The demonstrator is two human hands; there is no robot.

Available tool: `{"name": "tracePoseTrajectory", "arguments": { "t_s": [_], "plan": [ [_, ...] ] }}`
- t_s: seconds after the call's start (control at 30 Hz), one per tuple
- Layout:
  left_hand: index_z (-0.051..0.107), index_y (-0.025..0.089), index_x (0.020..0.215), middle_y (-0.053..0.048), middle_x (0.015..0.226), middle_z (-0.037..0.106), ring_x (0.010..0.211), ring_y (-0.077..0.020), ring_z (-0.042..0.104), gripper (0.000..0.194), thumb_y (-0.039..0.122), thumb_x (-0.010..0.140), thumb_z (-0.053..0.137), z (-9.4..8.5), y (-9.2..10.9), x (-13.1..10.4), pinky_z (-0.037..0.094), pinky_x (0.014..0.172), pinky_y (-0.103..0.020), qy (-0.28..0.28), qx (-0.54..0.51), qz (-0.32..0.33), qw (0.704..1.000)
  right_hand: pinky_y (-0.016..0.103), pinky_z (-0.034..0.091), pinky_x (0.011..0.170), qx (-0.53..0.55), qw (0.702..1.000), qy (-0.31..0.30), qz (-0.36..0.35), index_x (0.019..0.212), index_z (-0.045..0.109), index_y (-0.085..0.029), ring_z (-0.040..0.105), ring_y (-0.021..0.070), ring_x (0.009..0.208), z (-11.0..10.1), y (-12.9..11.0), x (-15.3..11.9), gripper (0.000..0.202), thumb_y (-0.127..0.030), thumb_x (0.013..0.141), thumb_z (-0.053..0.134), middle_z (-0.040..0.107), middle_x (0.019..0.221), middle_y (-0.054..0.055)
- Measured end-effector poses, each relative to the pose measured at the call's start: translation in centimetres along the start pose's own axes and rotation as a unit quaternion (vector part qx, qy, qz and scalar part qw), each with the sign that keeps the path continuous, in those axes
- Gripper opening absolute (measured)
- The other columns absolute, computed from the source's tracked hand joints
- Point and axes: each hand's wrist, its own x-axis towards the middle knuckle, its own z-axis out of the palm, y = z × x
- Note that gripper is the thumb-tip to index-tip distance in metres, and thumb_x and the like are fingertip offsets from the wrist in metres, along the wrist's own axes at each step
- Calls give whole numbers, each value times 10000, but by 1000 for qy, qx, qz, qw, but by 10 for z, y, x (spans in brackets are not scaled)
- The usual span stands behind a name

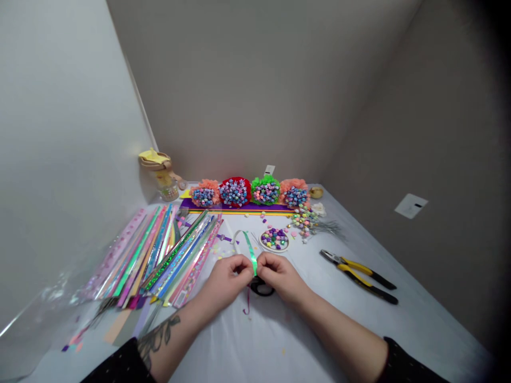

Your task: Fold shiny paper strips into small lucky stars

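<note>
White cloth-covered bench (255,351): left hand (231,275) and right hand (280,275) meet mid-bench, fingers pinched together on a glossy green ribbon-like strip (250,247).
Strip runs away beyond them; uneven tugging could crease or tear it. Near end hidden by fingertips; black loop handle (255,290) beneath, partly covered.

White table (239,351) | left: shiny strips (175,252) | right: pliers (342,261) | centre: dish (274,251) of coloured pieces (274,238); probably scissors (261,293)

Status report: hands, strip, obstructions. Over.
Left hand, right hand both pinching green strip. Free length extends beyond. Nearest clutter: black handle, partly hidden.
</note>
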Motion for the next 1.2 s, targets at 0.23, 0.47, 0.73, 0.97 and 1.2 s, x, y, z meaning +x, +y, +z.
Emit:
{"name": "tracePoseTrajectory", "arguments": {
  "t_s": [0.23,0.47,0.73,0.97,1.2],
  "plan": [
    [534,157,620,34,575,487,586,-116,459,128,230,718,495,2,-1,0,368,564,-209,-15,-19,-14,1000,191,289,481,17,1000,3,1,584,493,-169,345,82,510,0,-1,-2,84,-205,657,514,403,524,-45],
    [539,160,657,21,617,516,628,-131,484,123,242,731,483,1,-3,0,385,596,-218,3,-9,1,1000,213,319,522,-5,1000,-8,6,622,489,-160,375,93,546,2,-3,-1,149,-278,665,570,440,579,-28],
    [535,164,676,21,617,519,625,-136,480,156,276,762,469,2,2,-1,390,589,-228,-3,-8,5,1000,221,322,542,9,1000,-11,4,634,490,-163,393,98,560,2,0,-1,112,-250,646,561,456,594,-26],
    [535,158,685,25,623,505,624,-127,468,146,252,775,468,0,-1,0,371,584,-217,-15,24,14,999,203,290,504,41,999,-16,15,650,499,-162,365,87,537,0,-2,-2,112,-255,656,563,430,571,-41],
    [529,154,668,32,606,472,608,-121,460,154,248,779,478,-3,-1,2,367,579,-218,0,4,1,1000,194,229,444,61,998,25,24,642,477,-171,282,63,457,-2,5,0,128,-257,684,560,366,508,-70]
  ]
}}
